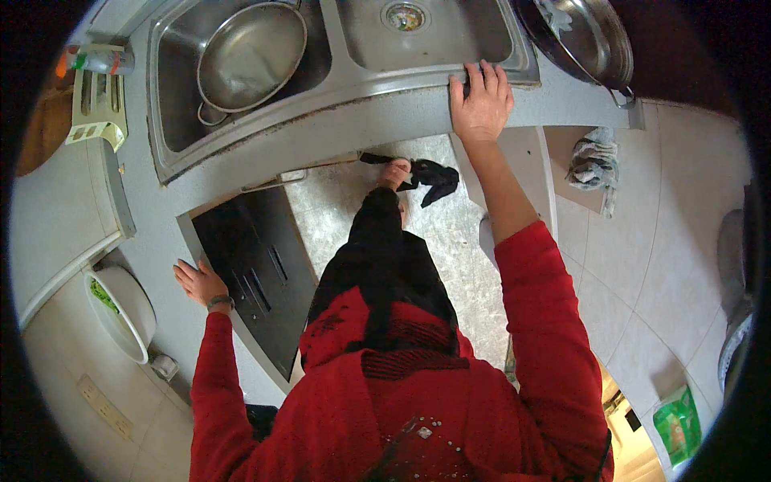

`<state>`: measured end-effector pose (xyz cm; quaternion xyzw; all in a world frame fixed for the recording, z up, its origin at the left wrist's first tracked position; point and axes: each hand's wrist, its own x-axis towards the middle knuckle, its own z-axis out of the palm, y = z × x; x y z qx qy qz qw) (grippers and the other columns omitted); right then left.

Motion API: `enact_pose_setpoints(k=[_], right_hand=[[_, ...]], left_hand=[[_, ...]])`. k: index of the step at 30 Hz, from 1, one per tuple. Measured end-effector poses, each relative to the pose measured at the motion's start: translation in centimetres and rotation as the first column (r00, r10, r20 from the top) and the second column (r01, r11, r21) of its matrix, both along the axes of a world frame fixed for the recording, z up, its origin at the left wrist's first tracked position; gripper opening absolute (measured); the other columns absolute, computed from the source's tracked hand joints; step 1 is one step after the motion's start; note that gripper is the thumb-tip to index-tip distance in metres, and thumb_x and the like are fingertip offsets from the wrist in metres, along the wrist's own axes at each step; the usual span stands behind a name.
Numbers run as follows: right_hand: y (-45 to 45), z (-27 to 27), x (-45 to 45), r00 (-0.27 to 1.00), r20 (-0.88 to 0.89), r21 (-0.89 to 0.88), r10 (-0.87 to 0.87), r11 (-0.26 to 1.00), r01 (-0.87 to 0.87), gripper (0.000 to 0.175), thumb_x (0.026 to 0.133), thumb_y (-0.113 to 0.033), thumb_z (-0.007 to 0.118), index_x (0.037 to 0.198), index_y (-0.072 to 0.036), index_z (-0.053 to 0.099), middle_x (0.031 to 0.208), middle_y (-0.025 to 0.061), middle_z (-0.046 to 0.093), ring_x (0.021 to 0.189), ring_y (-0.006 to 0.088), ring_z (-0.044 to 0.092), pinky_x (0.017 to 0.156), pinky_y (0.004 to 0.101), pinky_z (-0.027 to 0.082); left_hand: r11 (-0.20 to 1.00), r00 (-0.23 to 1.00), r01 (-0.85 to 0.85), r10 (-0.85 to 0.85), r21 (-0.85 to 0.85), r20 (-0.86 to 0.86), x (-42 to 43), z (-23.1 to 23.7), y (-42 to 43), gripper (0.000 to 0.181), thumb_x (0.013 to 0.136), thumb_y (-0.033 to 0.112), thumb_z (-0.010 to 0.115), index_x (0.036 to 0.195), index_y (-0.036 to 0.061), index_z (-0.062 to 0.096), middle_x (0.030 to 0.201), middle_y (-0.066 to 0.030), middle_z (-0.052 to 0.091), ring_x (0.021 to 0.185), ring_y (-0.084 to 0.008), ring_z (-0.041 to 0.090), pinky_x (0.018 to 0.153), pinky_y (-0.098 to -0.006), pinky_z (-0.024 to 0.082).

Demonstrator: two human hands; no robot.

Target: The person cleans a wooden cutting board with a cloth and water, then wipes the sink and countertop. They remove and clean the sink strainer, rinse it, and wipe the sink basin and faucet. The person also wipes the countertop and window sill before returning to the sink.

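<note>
My left hand lies spread on the grey countertop at the left, above the black cabinet front. It holds nothing. My right hand rests palm down, with its fingertips on the front rim of a double-bowl stainless steel sink. Nothing is in that hand either. A round metal pan with a loop handle stands tilted in the left bowl. Bits of food scraps show in the drain strainer of the right bowl.
A metal pot stands right of the sink. At left are a white bowl with greens, a plastic rack and a bottle. A crumpled cloth and green package lie right. A black item lies by my feet.
</note>
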<state>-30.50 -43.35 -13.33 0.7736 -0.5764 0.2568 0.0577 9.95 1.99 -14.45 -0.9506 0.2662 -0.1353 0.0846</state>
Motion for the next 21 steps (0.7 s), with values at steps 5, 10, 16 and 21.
enact_pose_setpoints(k=[5, 10, 16, 21], right_hand=[[-0.04, -0.37, -0.04, 1.000, 0.003, -0.015, -0.001, 1.000, 0.001, 0.039, 0.080, -0.041, 0.054, 0.108, -0.013, 0.060, 0.121, 0.0094, 0.052, 0.120, 0.0294, 0.038, 0.100, 0.0471, 0.026], [-0.13, -0.53, -0.09, 1.000, -0.005, -0.013, 0.009, 1.000, -0.009, 0.039, 0.080, -0.041, 0.055, 0.108, -0.013, 0.060, 0.120, 0.0082, 0.052, 0.121, 0.0288, 0.038, 0.100, 0.0467, 0.026], [-0.12, -0.53, -0.13, 0.999, -0.032, -0.003, -0.004, 1.000, 0.004, 0.040, 0.081, -0.043, 0.053, 0.110, -0.015, 0.059, 0.121, 0.0066, 0.051, 0.121, 0.0277, 0.038, 0.100, 0.0459, 0.026], [-0.02, -0.79, -0.03, 0.998, -0.050, 0.021, -0.026, 0.999, 0.027, 0.042, 0.083, -0.045, 0.048, 0.112, -0.017, 0.058, 0.125, 0.0060, 0.049, 0.124, 0.0263, 0.035, 0.102, 0.0441, 0.024]], left_hand=[[1.000, 1.000, -0.003, 0.003, 0.000, 0.001, -0.07, -0.05, 0.02, 0.053, 0.092, 0.035, 0.043, 0.136, 0.0092, 0.030, 0.141, -0.0144, 0.030, 0.130, -0.0301, 0.027, 0.101, -0.0467, 0.029], [1.000, 1.000, -0.013, 0.013, 0.012, 0.003, 0.18, -0.22, 0.18, 0.053, 0.092, 0.035, 0.044, 0.136, 0.0092, 0.030, 0.141, -0.0139, 0.030, 0.130, -0.0300, 0.027, 0.101, -0.0465, 0.029], [1.000, 1.000, -0.023, 0.023, 0.014, -0.006, 0.04, -0.01, -0.01, 0.053, 0.091, 0.034, 0.046, 0.136, 0.0087, 0.031, 0.141, -0.0144, 0.030, 0.130, -0.0304, 0.028, 0.100, -0.0472, 0.029], [0.999, 0.999, -0.034, 0.034, 0.000, -0.029, -0.33, 0.51, -0.25, 0.053, 0.091, 0.033, 0.045, 0.136, 0.0075, 0.031, 0.141, -0.0149, 0.029, 0.130, -0.0313, 0.026, 0.101, -0.0478, 0.028]])
